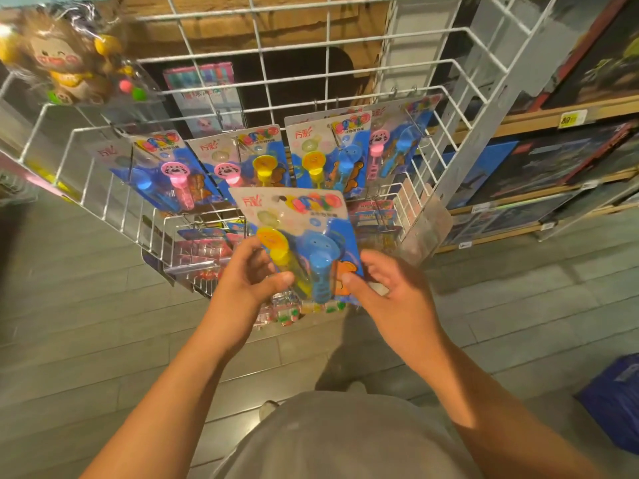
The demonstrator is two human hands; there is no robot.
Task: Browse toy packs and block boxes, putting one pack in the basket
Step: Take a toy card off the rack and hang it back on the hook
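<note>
Store aisle, head view looking down. Floor: grey plank-pattern tiles, bare around the feet.

Straight ahead: white wire rack with hooks and wire baskets, backed by a wooden board. One row of blister packs hangs from the hooks, each with a blue card and two bubble toys in yellow, pink or blue. Lower tiers carry other small packs, too blurred to identify. Upper left: a bagged plush toy, brown with a smiling face, blurred.

Right side: wooden shelving with large dark boxes standing on several levels; yellow price tag on one shelf edge. Bottom right, on the floor: part of a blue object, cut off by the frame edge, cannot tell what it is.

Pack: held up in front of the rack, below the hanging row, card facing the camera, yellow toy left, blue toy right. Left hand is clamped on its lower left edge, thumb over the front. Right hand grips the lower right corner, thumb on the card.
</note>
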